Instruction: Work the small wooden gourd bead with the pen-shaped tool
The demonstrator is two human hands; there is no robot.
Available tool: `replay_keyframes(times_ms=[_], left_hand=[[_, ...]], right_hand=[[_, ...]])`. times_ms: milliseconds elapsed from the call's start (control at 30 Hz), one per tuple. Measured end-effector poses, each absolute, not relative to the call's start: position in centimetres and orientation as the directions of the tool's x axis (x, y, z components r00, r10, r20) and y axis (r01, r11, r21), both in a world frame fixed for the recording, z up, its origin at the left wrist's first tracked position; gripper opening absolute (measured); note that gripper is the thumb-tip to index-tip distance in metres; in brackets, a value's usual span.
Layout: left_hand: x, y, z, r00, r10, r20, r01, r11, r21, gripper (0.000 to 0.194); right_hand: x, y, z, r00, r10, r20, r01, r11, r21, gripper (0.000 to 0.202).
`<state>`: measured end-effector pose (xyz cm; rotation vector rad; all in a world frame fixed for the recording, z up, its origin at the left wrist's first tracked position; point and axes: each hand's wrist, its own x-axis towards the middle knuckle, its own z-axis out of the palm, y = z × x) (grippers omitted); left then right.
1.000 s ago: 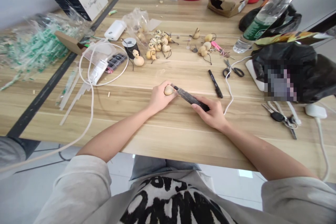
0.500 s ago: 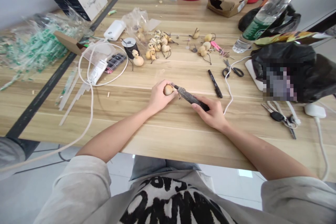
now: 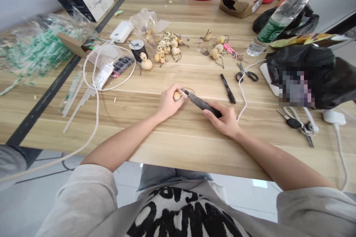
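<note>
My left hand (image 3: pixel 170 100) is closed around a small pale gourd (image 3: pixel 177 96), partly hidden by the fingers. A thin dark cord loop (image 3: pixel 190 89) sticks out beside it. My right hand (image 3: pixel 224 118) grips a dark pen-shaped rotary tool (image 3: pixel 202 104), its tip up against the gourd or the left fingertips; exact contact is too small to make out. Beyond my hands lies a cluster of small gourds (image 3: pixel 167 46) with dark marks and cords. Another gourd (image 3: pixel 146 63) rests beside a spool of black cord (image 3: pixel 138 50), and several plainer gourds (image 3: pixel 216 52) lie further right.
A black marker (image 3: pixel 228 89) and scissors (image 3: pixel 247 75) lie right of my hands, near a white cable (image 3: pixel 242 92). Keys (image 3: pixel 297 123), a black plastic bag (image 3: pixel 333 70) and a water bottle (image 3: pixel 274 26) stand further right. Left are a bead case (image 3: pixel 122 66) and green-white packets (image 3: pixel 41 44).
The gourd has turned slightly in my left hand, and less of it shows. Its cord loop now stands out above the tool's tip. My right hand has hardly moved.
</note>
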<state>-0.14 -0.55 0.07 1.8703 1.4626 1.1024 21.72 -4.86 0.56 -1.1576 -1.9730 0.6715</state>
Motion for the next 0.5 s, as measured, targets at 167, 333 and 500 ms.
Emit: replay_keyframes(times_ms=[167,333,500], left_hand=[[-0.2,-0.5,0.1,0.137,0.949,0.284,0.539,-0.312,0.782,0.01],[-0.2,-0.1,-0.7,0.152,0.907,0.393,0.492,-0.414,0.766,0.022],[-0.3,0.1,-1.1,0.134,0.917,0.375,0.512,-0.388,0.766,0.029]], right_hand=[[21.7,-4.9,0.6,-0.32,0.885,0.339,0.499,0.462,-0.734,0.034],[21.7,-4.9,0.5,-0.311,0.893,0.325,0.509,0.445,-0.737,0.035],[21.6,-5.0,0.4,-0.284,0.9,0.33,0.514,0.434,-0.74,0.036]])
